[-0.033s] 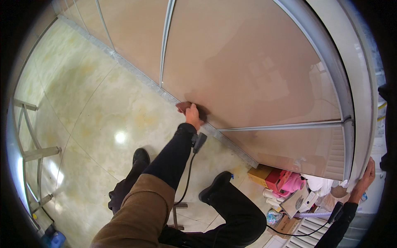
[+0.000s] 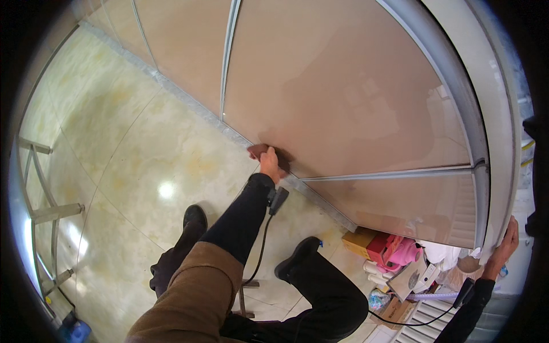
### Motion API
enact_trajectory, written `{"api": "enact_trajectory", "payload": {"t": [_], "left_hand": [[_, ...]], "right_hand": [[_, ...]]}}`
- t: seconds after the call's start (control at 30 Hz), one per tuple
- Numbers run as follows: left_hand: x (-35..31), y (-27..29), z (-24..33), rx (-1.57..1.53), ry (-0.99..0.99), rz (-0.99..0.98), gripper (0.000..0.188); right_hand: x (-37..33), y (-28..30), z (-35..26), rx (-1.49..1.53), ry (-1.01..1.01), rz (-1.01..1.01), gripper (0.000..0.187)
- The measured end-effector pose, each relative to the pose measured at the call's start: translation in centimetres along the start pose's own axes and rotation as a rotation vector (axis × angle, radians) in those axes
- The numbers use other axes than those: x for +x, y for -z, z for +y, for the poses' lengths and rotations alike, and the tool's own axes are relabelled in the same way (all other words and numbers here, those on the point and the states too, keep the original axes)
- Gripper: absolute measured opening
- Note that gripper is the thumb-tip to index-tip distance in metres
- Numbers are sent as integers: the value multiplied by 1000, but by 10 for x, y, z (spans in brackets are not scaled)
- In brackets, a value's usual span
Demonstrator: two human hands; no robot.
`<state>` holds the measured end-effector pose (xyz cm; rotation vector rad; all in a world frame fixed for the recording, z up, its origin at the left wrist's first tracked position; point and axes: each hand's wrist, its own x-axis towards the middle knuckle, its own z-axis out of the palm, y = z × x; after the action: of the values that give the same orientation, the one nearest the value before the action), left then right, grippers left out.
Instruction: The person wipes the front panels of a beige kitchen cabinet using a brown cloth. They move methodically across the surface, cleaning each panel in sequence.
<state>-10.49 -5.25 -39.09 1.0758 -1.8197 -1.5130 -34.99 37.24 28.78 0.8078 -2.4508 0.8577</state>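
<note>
Floor (image 2: 126,166): glossy marbled tile beneath my black shoes (image 2: 196,217).
Left hand (image 2: 270,164): my fingers close on a reddish-brown cloth (image 2: 258,151) at the foot of a beige cabinet panel (image 2: 331,86).
Right hand (image 2: 504,246): partly open at the pale countertop (image 2: 498,126) edge; whether it grips, I cannot tell.
Clutter: red box (image 2: 380,249), pink plasticware (image 2: 407,251).

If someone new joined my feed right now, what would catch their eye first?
Probably the big glossy tan panels filling the top, with the left hand holding a brown cloth at their bottom edge, near the centre. Next, the bright pink item in the clutter at lower right, below the right hand's left, that hand being at the white counter's edge.
</note>
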Motion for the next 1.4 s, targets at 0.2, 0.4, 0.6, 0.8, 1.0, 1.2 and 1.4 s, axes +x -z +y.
{"api": "enact_trajectory", "payload": {"t": [0.2,0.4,0.6,0.8,1.0,1.2,1.4], "left_hand": [[-49,-50,55,-580,252,-238,42],[-71,-14,153,-1073,647,-351,36],[-76,38,273,-1087,592,-524,31],[-92,48,359,-942,532,-522,26],[-91,43,396,-742,-127,-514,24],[-112,60,464,-851,89,-503,25],[-128,65,472,-390,-447,-348,35]], "right_hand": [[-10,-19,-28,-3,30,29,36],[-14,-25,-44,-144,81,-8,40],[-13,-36,-39,-103,219,89,30],[-19,-48,-55,-62,208,140,29],[-24,-51,-65,-114,182,177,31],[-26,-54,-74,-76,151,199,30],[-27,-56,-75,-81,209,255,33]]}}
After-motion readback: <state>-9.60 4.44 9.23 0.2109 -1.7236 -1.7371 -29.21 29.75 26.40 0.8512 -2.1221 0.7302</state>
